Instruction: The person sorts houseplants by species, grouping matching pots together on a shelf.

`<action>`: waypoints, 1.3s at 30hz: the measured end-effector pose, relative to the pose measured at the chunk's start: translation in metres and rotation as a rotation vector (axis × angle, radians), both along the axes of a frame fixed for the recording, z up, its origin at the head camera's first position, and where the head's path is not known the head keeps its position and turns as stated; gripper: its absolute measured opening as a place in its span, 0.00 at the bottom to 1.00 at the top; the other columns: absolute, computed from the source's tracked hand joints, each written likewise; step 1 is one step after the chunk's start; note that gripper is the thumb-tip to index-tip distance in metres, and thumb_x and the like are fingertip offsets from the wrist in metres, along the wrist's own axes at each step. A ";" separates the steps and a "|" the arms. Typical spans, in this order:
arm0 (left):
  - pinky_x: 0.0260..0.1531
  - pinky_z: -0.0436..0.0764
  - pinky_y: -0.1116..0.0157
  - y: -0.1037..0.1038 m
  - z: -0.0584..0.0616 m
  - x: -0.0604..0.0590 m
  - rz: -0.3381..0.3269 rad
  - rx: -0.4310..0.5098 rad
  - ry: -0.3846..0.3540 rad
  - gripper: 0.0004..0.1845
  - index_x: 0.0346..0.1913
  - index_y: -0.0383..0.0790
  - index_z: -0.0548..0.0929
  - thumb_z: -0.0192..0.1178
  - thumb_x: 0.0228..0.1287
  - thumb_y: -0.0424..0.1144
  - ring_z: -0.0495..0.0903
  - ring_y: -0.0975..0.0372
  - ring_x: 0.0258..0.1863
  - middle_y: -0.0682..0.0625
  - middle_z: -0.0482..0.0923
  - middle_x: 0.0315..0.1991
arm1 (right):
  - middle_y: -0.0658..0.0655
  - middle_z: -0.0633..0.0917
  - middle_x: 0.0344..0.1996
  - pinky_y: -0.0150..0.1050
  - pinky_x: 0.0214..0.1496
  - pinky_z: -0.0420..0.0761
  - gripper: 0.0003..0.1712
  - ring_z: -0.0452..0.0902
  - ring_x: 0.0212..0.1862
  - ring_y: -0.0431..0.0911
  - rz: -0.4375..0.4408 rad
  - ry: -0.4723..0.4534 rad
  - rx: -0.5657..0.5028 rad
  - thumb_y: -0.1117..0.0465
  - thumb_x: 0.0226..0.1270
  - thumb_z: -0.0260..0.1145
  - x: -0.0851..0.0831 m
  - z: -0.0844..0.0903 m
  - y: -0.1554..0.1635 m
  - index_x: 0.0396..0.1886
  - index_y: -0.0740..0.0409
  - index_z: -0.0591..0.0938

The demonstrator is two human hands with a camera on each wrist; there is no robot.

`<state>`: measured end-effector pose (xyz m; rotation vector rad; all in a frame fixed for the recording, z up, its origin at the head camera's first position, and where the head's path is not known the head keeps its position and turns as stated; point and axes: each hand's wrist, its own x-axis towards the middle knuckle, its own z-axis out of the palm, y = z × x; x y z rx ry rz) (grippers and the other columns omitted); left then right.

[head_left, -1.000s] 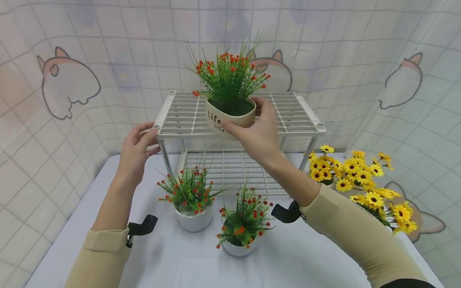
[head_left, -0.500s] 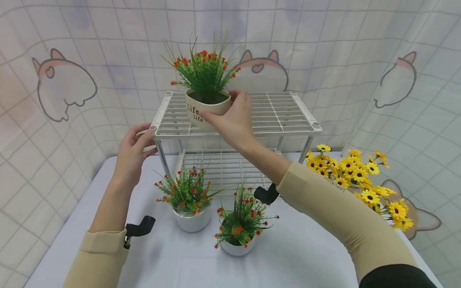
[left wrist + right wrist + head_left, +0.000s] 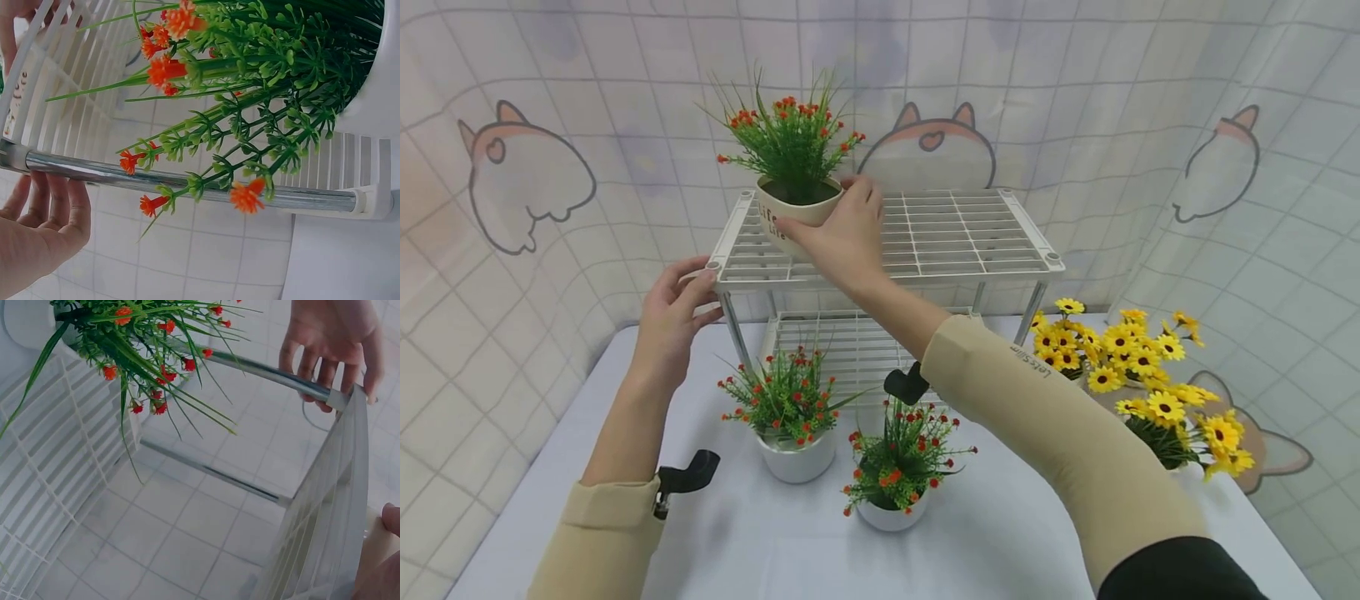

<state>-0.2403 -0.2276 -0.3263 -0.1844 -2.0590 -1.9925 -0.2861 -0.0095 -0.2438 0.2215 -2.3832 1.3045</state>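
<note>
Right hand point(image 3: 842, 237) grips the cream pot point(image 3: 790, 218), fingers curled round its rim and side; the pot sits on the rack point(image 3: 970, 242) top shelf, at the shelf's 10 o'clock corner. Printing reads "Life", partly covered. Left hand point(image 3: 673, 321) holds the rack's front-left corner, fingers curled around the shelf's corner. The right sleeve point(image 3: 1037, 408) carries small lettering, illegible.

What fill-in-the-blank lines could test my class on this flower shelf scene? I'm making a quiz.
1. The right hand holds a beige pot on the ____ shelf of the rack.
2. The left hand grips the rack's front ____ corner.
3. The flowers right of the rack are ____.
4. ____ white pots stand before the rack.

Missing: top; left; yellow; two
</note>
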 end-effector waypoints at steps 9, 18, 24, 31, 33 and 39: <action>0.50 0.79 0.68 0.001 0.000 0.001 -0.019 0.040 0.017 0.28 0.72 0.38 0.69 0.59 0.78 0.48 0.77 0.60 0.51 0.47 0.75 0.58 | 0.58 0.65 0.63 0.38 0.59 0.73 0.56 0.64 0.61 0.47 -0.039 -0.017 0.017 0.38 0.56 0.79 -0.005 0.000 -0.016 0.72 0.60 0.60; 0.50 0.78 0.68 0.000 -0.002 0.000 -0.013 0.026 0.014 0.28 0.72 0.39 0.69 0.59 0.78 0.48 0.77 0.59 0.52 0.48 0.75 0.57 | 0.60 0.66 0.65 0.41 0.62 0.74 0.57 0.64 0.63 0.49 0.007 -0.020 -0.045 0.42 0.56 0.81 0.003 -0.004 -0.014 0.74 0.61 0.60; 0.52 0.78 0.66 0.000 -0.002 -0.001 -0.013 0.022 0.018 0.28 0.72 0.39 0.70 0.59 0.78 0.49 0.77 0.59 0.53 0.48 0.75 0.58 | 0.58 0.66 0.65 0.41 0.58 0.77 0.54 0.66 0.61 0.47 0.126 -0.027 -0.118 0.48 0.58 0.81 0.024 -0.004 -0.002 0.75 0.59 0.59; 0.53 0.77 0.63 0.000 -0.002 -0.002 -0.007 0.007 0.016 0.28 0.72 0.40 0.69 0.58 0.78 0.49 0.77 0.59 0.53 0.47 0.75 0.58 | 0.57 0.67 0.65 0.43 0.61 0.73 0.52 0.64 0.65 0.47 0.260 -0.078 -0.210 0.52 0.59 0.80 0.061 -0.003 0.023 0.74 0.58 0.60; 0.54 0.77 0.62 0.000 -0.003 -0.002 -0.007 0.006 0.014 0.28 0.72 0.39 0.69 0.58 0.78 0.50 0.77 0.59 0.53 0.47 0.75 0.59 | 0.56 0.66 0.66 0.43 0.63 0.72 0.52 0.63 0.66 0.46 0.291 -0.106 -0.223 0.52 0.61 0.79 0.073 -0.004 0.033 0.76 0.57 0.58; 0.54 0.78 0.61 0.000 -0.002 -0.002 -0.007 0.009 0.013 0.29 0.73 0.39 0.69 0.58 0.78 0.49 0.77 0.59 0.53 0.44 0.74 0.60 | 0.53 0.65 0.69 0.45 0.67 0.70 0.51 0.63 0.67 0.46 0.359 -0.143 -0.269 0.51 0.65 0.77 0.104 -0.013 0.067 0.78 0.52 0.56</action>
